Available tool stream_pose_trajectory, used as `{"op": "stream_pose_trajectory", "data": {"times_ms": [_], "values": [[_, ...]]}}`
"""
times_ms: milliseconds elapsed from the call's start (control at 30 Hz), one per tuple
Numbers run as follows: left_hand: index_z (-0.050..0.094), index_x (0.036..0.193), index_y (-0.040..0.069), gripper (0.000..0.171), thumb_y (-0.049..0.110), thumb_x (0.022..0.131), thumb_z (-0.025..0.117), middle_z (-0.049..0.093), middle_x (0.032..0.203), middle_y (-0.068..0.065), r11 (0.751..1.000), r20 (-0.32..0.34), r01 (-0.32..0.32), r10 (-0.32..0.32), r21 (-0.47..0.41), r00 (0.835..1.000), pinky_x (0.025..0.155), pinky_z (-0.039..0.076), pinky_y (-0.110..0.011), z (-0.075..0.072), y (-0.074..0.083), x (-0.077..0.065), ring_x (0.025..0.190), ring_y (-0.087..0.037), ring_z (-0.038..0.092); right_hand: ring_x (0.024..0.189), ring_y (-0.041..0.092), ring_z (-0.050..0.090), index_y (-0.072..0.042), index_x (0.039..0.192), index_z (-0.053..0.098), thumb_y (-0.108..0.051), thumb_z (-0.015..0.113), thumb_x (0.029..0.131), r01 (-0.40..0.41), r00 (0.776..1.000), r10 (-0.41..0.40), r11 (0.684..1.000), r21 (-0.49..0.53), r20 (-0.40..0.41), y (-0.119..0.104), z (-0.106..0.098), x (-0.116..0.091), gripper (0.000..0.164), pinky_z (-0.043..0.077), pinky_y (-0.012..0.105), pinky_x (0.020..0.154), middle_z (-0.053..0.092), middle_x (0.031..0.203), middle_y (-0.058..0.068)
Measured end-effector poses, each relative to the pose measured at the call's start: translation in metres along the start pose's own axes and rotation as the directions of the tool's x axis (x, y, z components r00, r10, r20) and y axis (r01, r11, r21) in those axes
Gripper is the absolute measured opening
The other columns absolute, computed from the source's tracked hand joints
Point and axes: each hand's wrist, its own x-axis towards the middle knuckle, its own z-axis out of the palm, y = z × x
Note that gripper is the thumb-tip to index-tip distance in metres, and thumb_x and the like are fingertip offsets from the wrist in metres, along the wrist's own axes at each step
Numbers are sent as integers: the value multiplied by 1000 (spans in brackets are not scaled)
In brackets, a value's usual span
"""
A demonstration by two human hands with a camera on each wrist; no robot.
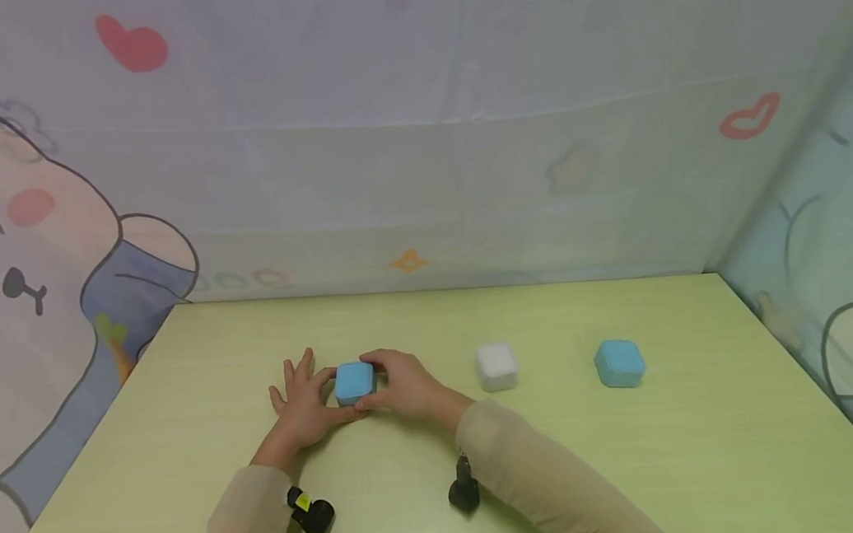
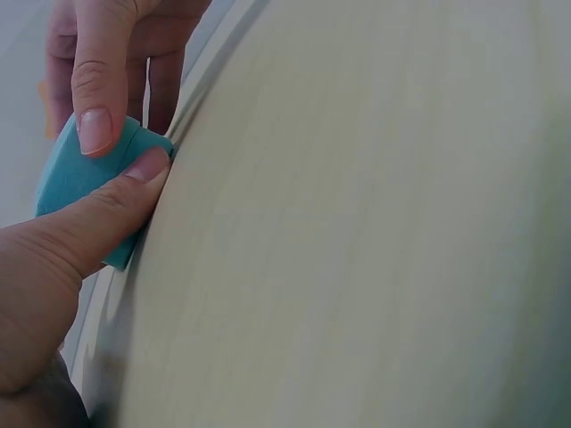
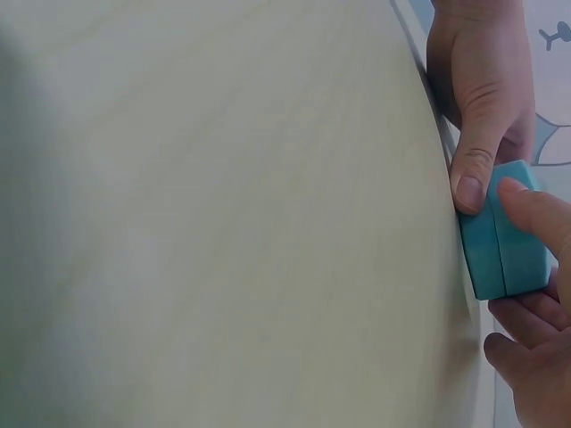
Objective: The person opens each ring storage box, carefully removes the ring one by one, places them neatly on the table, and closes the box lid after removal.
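Both hands hold a small light-blue box (image 1: pixel 355 381) with rounded corners, left of the table's middle. A thin seam runs around its side in the right wrist view. My left hand (image 1: pixel 306 407) grips it from the left, thumb (image 2: pixel 116 203) low on the near side by the tabletop, index finger at the far left corner, other fingers spread. From the right, my right hand (image 1: pixel 408 387) pinches the box between thumb (image 3: pixel 528 207) and fingers, its thumb above the seam. The far side of the box is hidden in the head view.
On the pale yellow-green table (image 1: pixel 428 498), a white box (image 1: pixel 496 366) sits right of the hands. Farther right is a second light-blue box (image 1: pixel 620 363). A printed cloth (image 1: pixel 405 177) hangs along the table's back edge. Black wrist cameras sit at both sleeves.
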Motion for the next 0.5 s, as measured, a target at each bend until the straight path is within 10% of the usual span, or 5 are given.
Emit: {"op": "stream_pose_trajectory", "data": {"times_ms": [500], "values": [[52,130,7,78,50,70,78,-5,156,-24,1000,-2,27,-27,2,1000,101,-10,-74,1,2,1,138,-52,-18,116,20,58,-7,133,53,-29,80,76,33,999,-32,999,-4,16,0,-8,1,67,47,32,96,61,128,6]]}}
